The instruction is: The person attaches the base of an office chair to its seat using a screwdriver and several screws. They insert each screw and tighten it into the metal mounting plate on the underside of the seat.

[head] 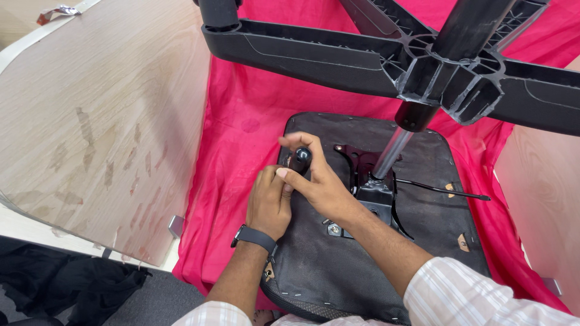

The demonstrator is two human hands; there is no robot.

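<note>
Black rounded tool handle [300, 160] standing upright over the left part of the dark upturned chair seat underside [320, 265], gripped from both sides. Lying on a bright pink cloth [241, 121] spread between two pale wooden panels, the left panel [103, 121] leaning close alongside. Crowding in from above: the black plastic star-shaped chair base [338, 54], its arms spanning the top of the view, joined by a shiny metal gas column [391, 151] to the black metal mechanism plate [374, 193] bolted at the seat's middle. Sticking out to the right from that plate: a thin black lever rod [441, 189]. Left hand [269, 202], wearing a dark wristband [256, 236], curling below the handle, fingers closed together against its lower part. Right hand [320, 181] wrapping over the handle from the right, fingers [299, 140] bending around its top, thumb pressing its side, clamped on it. Dark fabric [66, 284] bunching on the floor at lower left.
</note>
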